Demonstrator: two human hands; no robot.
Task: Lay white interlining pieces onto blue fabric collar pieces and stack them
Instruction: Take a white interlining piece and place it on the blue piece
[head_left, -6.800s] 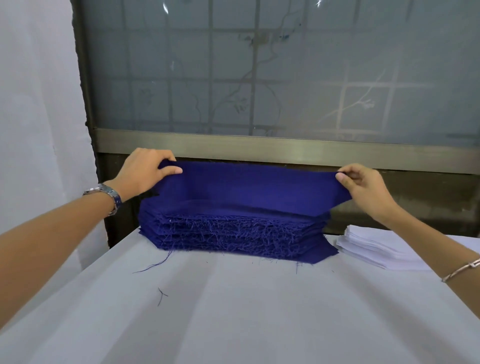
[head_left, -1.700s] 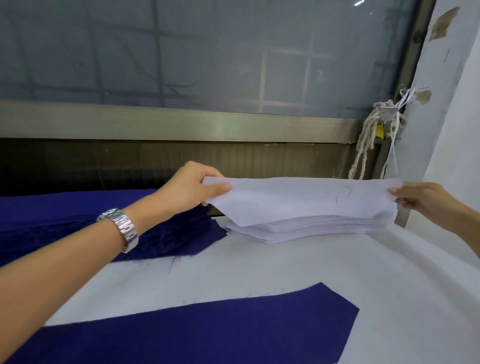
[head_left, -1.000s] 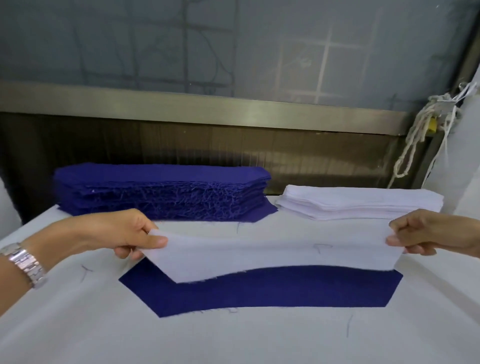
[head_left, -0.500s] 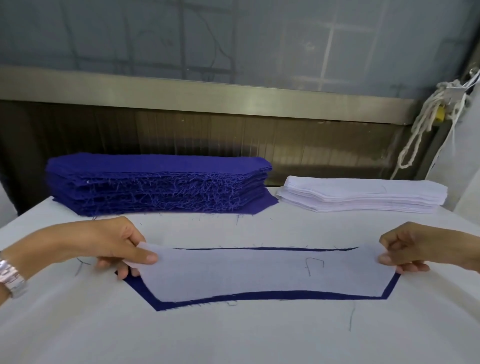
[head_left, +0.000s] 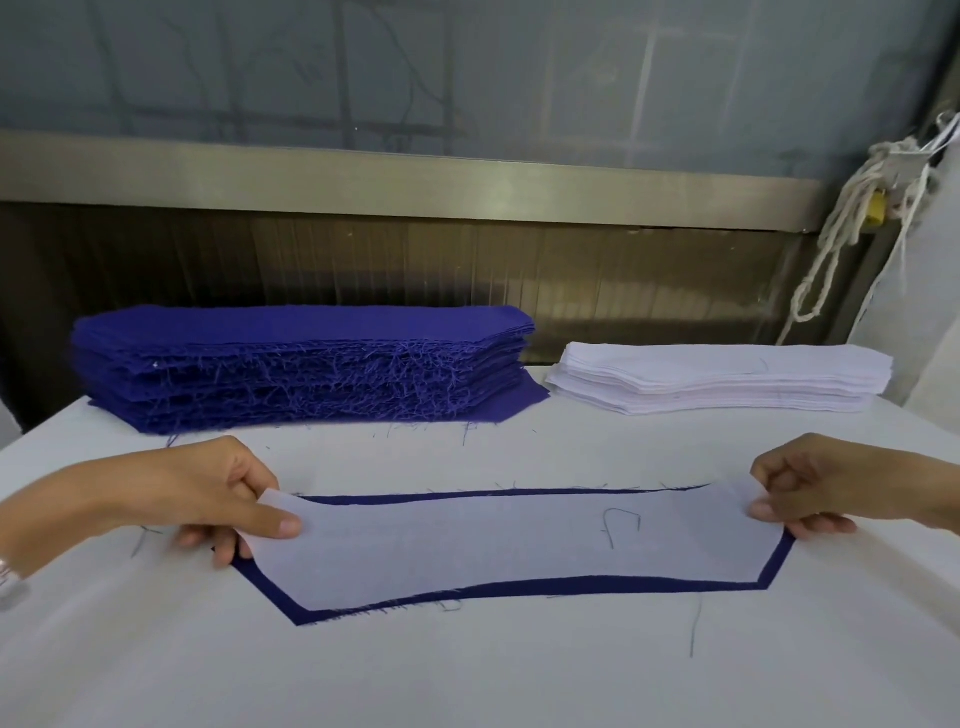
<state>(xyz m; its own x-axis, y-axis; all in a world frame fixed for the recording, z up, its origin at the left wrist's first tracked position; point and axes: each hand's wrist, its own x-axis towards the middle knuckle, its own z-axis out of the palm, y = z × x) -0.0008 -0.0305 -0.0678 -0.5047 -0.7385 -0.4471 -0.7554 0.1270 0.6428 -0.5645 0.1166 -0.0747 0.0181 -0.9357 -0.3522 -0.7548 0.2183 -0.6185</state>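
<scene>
Your white-covered tabletop runs up to a frosted window, with the blue stack at the back left and the white stack just beside it on the right. In front of you one white interlining piece lies across a single blue collar piece. Your left hand pinches its left end, thumb on top and fingers beneath, and your right hand pinches the right end the same way. The blue margin looks fairly even along the near edge and at the left corner, but along the far edge it thins to almost nothing towards your right hand, so the likeliest fault is a skewed lay. Let go now and that end may settle over the blue edge. Pull unevenly to correct it and you could drag the light blue piece along underneath, or put a ripple into the interlining's middle. Drop one end before the other and the piece may swing on the pinched end. Loose threads litter the cloth near the right corner, and one could get trapped between the layers. If this pair lies crooked, I judge the pile built on it will lean too.
</scene>
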